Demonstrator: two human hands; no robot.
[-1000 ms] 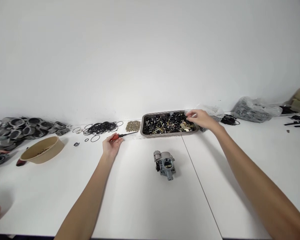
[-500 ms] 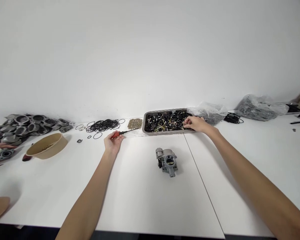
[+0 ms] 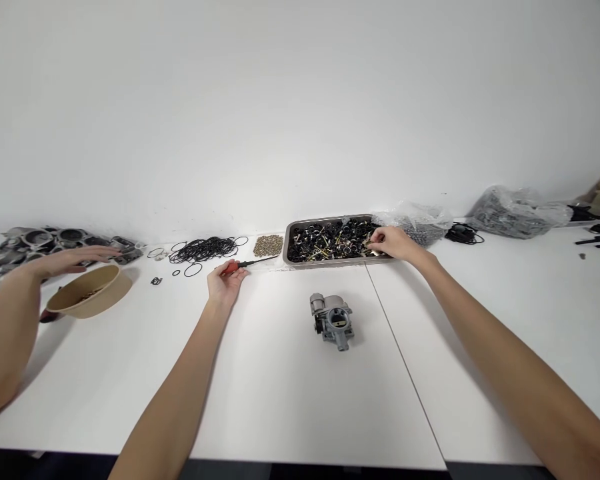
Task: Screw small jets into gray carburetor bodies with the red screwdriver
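My left hand (image 3: 225, 283) rests on the white table, fingers curled around the red handle of a screwdriver (image 3: 241, 265) whose black shaft points right. My right hand (image 3: 394, 243) reaches into the right end of a metal tray (image 3: 286, 248) of small black and brass parts, its fingertips pinched among them; what they grip is too small to tell. A grey carburetor (image 3: 333, 320) stands on the table between my arms, untouched.
Black O-rings (image 3: 203, 250) and a heap of small brass pieces (image 3: 268, 245) lie left of the tray. A tan bowl (image 3: 91, 293) and grey castings (image 3: 55, 241) sit far left, with another person's hand (image 3: 63, 261) above the bowl. Plastic bags (image 3: 517, 211) lie at the right.
Another person's arm has come in from the left and now stretches over the tan bowl. My right hand dipped from the tray's far right corner into the parts. My left hand stayed put.
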